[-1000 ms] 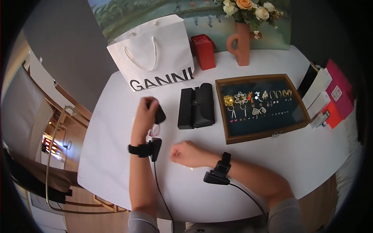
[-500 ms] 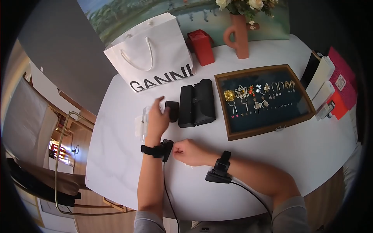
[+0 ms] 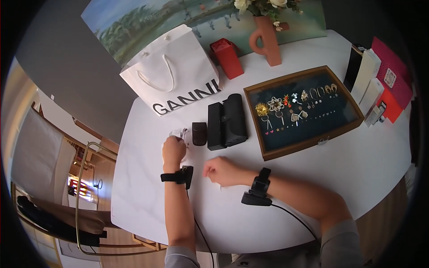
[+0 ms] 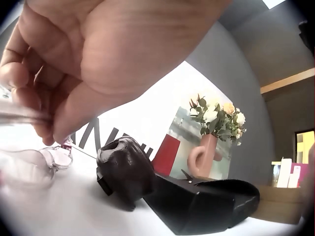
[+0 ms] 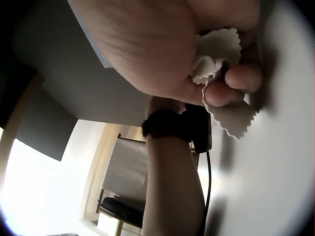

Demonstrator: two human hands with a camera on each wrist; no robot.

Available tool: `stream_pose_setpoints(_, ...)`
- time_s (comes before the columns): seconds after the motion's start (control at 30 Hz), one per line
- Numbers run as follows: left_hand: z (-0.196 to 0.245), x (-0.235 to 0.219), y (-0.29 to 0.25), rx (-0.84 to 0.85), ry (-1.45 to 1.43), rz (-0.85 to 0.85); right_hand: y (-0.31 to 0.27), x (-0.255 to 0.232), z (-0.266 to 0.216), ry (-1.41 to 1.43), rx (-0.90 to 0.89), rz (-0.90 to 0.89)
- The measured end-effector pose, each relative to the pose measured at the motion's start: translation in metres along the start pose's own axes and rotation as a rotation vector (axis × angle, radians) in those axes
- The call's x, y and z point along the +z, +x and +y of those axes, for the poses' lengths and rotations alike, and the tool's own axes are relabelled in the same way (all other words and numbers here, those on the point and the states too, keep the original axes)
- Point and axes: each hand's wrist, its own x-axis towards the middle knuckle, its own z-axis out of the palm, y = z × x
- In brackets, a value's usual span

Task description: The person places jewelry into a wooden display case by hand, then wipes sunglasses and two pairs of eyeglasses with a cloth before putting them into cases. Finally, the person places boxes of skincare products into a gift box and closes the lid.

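My left hand [image 3: 174, 149] is over the left part of the table, fingers curled in, pinching a thin, see-through piece of clear-framed glasses [image 4: 54, 158]. Their pale pinkish frame shows below the fingertips in the left wrist view. Just right of this hand sits a small dark brown case [image 3: 199, 134], beside a long black box [image 3: 216, 127] and a black glasses case [image 3: 234, 119]. Low over the table, my right hand [image 3: 225, 171] grips a crumpled off-white lens cloth [image 5: 231, 118] with zigzag edges, poking out between its fingers.
A framed tray of earrings [image 3: 308, 147] lies on the right. Along the back stand a white paper bag [image 3: 165, 67], a red box [image 3: 227, 60] and a terracotta vase [image 3: 270, 47] with flowers. Cards and boxes [image 3: 377, 82] stand at the far right. Cables trail from both wrists.
The left hand has set the small dark case down beside the black box, let go, and moved back left to the glasses. The right hand keeps the cloth. The head view has shifted.
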Motion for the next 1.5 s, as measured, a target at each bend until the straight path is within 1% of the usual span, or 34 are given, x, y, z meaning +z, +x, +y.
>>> stream_pose_setpoints(0.03,0.001,-0.005,0.001,0.0,0.003,0.0,0.003,-0.006,-0.01,0.073,0.039,0.016)
stream_pose_setpoints(0.07,0.006,-0.016,0.002,-0.035,-0.247,0.043,0.005,-0.014,-0.023,0.147,0.078,0.03)
stream_pose_setpoints(0.13,0.027,-0.042,-0.004,-0.105,-0.776,0.119,0.009,-0.028,-0.041,-0.018,-0.263,0.209)
stream_pose_setpoints(0.2,0.032,-0.055,-0.003,-0.043,-1.283,0.04,0.007,-0.045,-0.075,0.001,-0.409,0.431)
stream_pose_setpoints(0.23,0.044,-0.068,-0.011,-0.05,-1.286,0.046,0.004,-0.055,-0.087,-0.118,-0.508,0.548)
stream_pose_setpoints(0.27,0.064,-0.081,-0.025,-0.075,-1.617,-0.13,0.001,-0.065,-0.096,-0.239,-0.608,0.659)
stream_pose_setpoints(0.3,0.075,-0.087,-0.034,-0.095,-1.944,-0.316,-0.001,-0.072,-0.104,-0.151,-0.637,0.707)
stream_pose_setpoints(0.33,0.078,-0.086,-0.038,-0.03,-1.995,-0.44,-0.003,-0.077,-0.112,-0.064,-0.668,0.754)
stream_pose_setpoints(0.4,0.095,-0.087,-0.05,0.0,-2.106,-0.669,-0.006,-0.089,-0.125,-0.091,-0.834,0.832)
stream_pose_setpoints(0.43,0.103,-0.086,-0.056,-0.006,-2.104,-0.733,-0.007,-0.091,-0.131,-0.085,-0.883,0.873)
stream_pose_setpoints(0.47,0.11,-0.085,-0.063,-0.01,-2.101,-0.799,-0.01,-0.092,-0.136,-0.091,-0.887,0.869)
stream_pose_setpoints(0.53,0.122,-0.085,-0.077,-0.048,-2.072,-0.902,-0.02,-0.094,-0.145,-0.352,-0.961,0.772)
stream_pose_setpoints(0.57,0.124,-0.081,-0.08,0.018,-2.118,-0.993,-0.029,-0.086,-0.147,-0.434,-0.863,0.699)
stream_pose_setpoints(0.6,0.124,-0.078,-0.084,0.081,-2.159,-1.085,-0.033,-0.076,-0.15,-0.405,-0.727,0.57)
stream_pose_setpoints(0.63,0.124,-0.078,-0.091,0.077,-2.158,-1.09,-0.028,-0.073,-0.144,-0.507,-0.78,0.463)
stream_pose_setpoints(0.67,0.124,-0.084,-0.1,-0.055,-1.967,-0.88,-0.024,-0.069,-0.139,-0.565,-0.727,0.328)
stream_pose_setpoints(0.7,0.126,-0.09,-0.106,-0.171,-1.762,-0.675,-0.025,-0.061,-0.137,-0.646,-0.704,0.306)
stream_pose_setpoints(0.73,0.136,-0.096,-0.11,-0.171,-1.759,-0.675,-0.026,-0.056,-0.135,-0.726,-0.682,0.281)
stream_pose_setpoints(0.8,0.158,-0.102,-0.118,-0.364,-1.751,-0.243,-0.027,-0.055,-0.132,-0.765,-0.653,0.263)
stream_pose_setpoints(0.83,0.15,-0.101,-0.117,-0.364,-1.75,-0.24,-0.027,-0.056,-0.131,-0.808,-0.624,0.243)
stream_pose_setpoints(0.87,0.135,-0.097,-0.116,-0.244,-1.66,-0.356,-0.028,-0.057,-0.133,-0.807,-0.626,0.242)
stream_pose_setpoints(0.9,0.126,-0.096,-0.115,-0.126,-1.562,-0.468,-0.028,-0.059,-0.136,-0.818,-0.629,0.287)
stream_pose_setpoints(0.93,0.125,-0.097,-0.114,-0.126,-1.562,-0.467,-0.029,-0.062,-0.138,-0.829,-0.632,0.333)
stream_pose_setpoints(1.0,0.127,-0.099,-0.114,0.022,-1.511,-0.636,-0.029,-0.07,-0.139,-0.879,-0.61,0.349)
stream_pose_setpoints(1.07,0.141,-0.11,-0.117,-0.014,-1.575,-0.662,-0.029,-0.076,-0.141,-0.79,-0.568,0.414)
stream_pose_setpoints(1.1,0.141,-0.112,-0.116,0.01,-1.555,-0.738,-0.03,-0.08,-0.145,-0.805,-0.515,0.417)
stream_pose_setpoints(1.13,0.141,-0.114,-0.115,0.034,-1.534,-0.813,-0.031,-0.08,-0.144,-0.805,-0.515,0.417)
stream_pose_setpoints(1.2,0.142,-0.116,-0.117,0.022,-1.533,-0.797,-0.032,-0.078,-0.144,-0.912,-0.544,0.527)
stream_pose_setpoints(1.27,0.141,-0.116,-0.119,0.057,-1.559,-0.685,-0.032,-0.072,-0.148,-0.944,-0.557,0.504)
stream_pose_setpoints(1.3,0.145,-0.114,-0.121,0.058,-1.56,-0.684,-0.032,-0.066,-0.147,-0.923,-0.588,0.409)
stream_pose_setpoints(1.37,0.154,-0.108,-0.125,-0.116,-1.644,-0.144,-0.035,-0.052,-0.149,-0.899,-0.613,0.239)
stream_pose_setpoints(1.4,0.151,-0.106,-0.123,-0.117,-1.64,-0.147,-0.038,-0.043,-0.152,-0.896,-0.608,0.163)
stream_pose_setpoints(1.43,0.144,-0.102,-0.117,-0.086,-1.793,-0.202,-0.04,-0.035,-0.149,-0.834,-0.671,0.119)
stream_pose_setpoints(1.5,0.128,-0.095,-0.102,-0.013,-2.096,-0.319,-0.042,-0.023,-0.149,-0.797,-0.692,0.09)
